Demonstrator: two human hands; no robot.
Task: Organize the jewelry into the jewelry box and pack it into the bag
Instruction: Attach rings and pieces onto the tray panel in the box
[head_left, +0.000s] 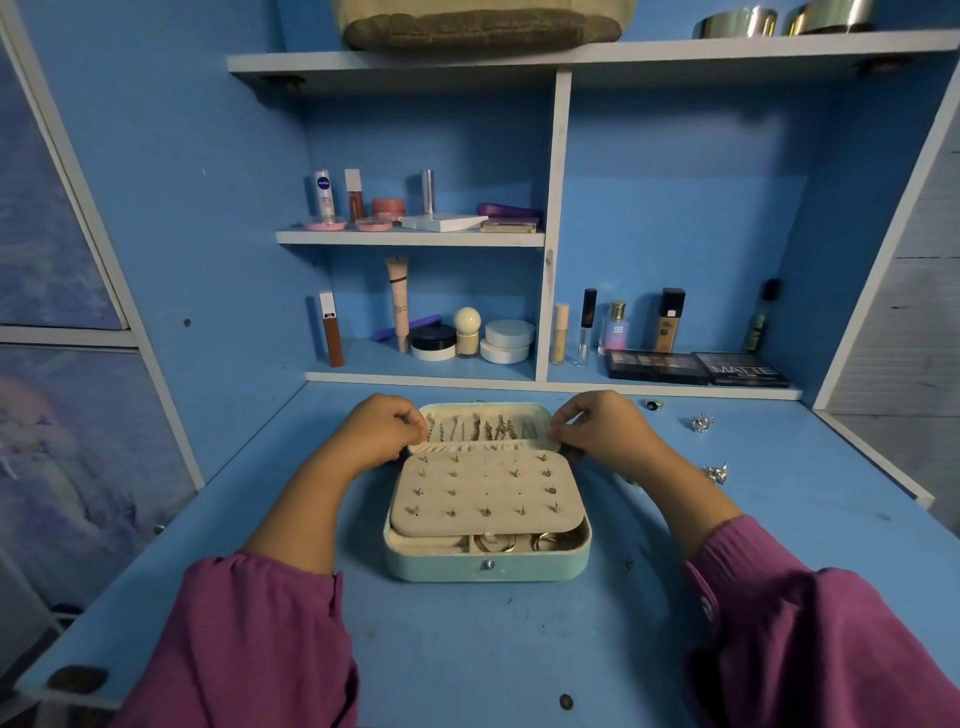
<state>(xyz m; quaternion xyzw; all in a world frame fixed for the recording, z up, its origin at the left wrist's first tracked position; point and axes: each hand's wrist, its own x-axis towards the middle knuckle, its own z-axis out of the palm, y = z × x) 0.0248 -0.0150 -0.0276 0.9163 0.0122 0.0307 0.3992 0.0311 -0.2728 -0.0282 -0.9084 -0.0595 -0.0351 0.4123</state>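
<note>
A mint-green jewelry box (488, 566) lies open on the blue desk in front of me. Its raised lid (488, 410) shows hanging necklaces behind a gathered pocket. A beige earring panel (485, 493) studded with several earrings lies over the base, with rings visible in compartments below it. My left hand (382, 428) pinches the lid's left edge. My right hand (597, 426) pinches the lid's right edge. A woven bag (483, 26) sits on the top shelf.
Loose jewelry lies on the desk to the right: a ring (652, 404) and silver pieces (701, 422) (717, 472). Cosmetics bottles and palettes (696, 368) fill the shelves behind the box. Two metal tins (737, 23) stand on the top shelf.
</note>
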